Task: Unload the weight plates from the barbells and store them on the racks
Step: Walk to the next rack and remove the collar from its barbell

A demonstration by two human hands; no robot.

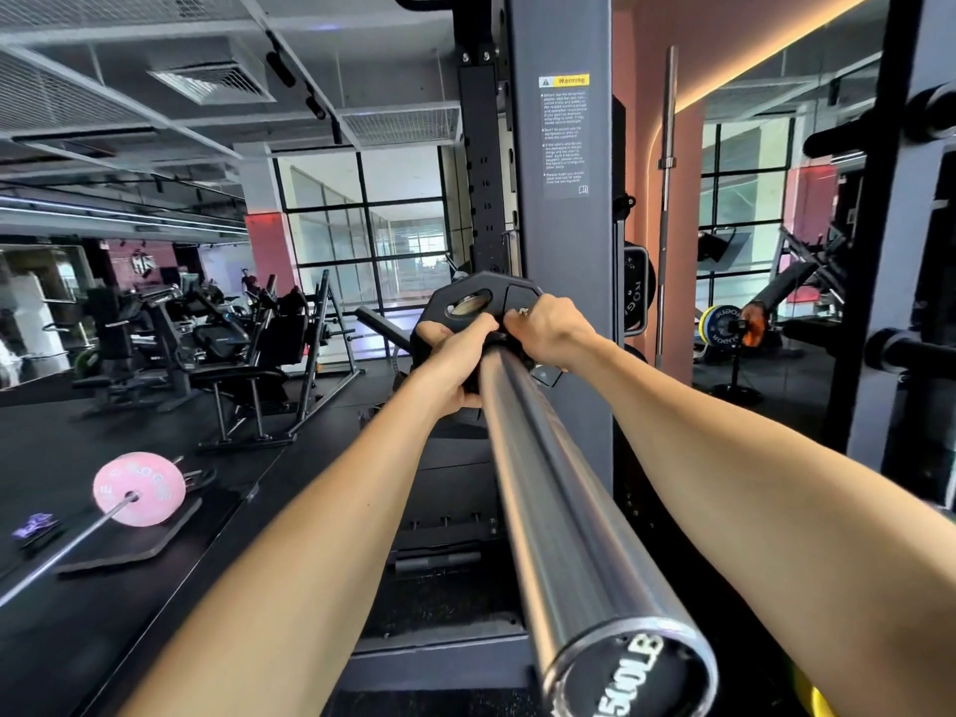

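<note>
My left hand (455, 354) and right hand (548, 328) both reach out to the far end of the barbell sleeve (548, 489), which runs from near right, where its end cap sits close to me, away toward the rack upright (564, 199). Each grip is curled round the black weight plate (481, 302) sitting on the sleeve, left fingers hooked on its left lower edge, right fingers wrapped over its right rim. The plate stands just in front of the upright. Far off to the left, a pink plate (138, 489) on another bar (62, 545) lies on the floor.
</note>
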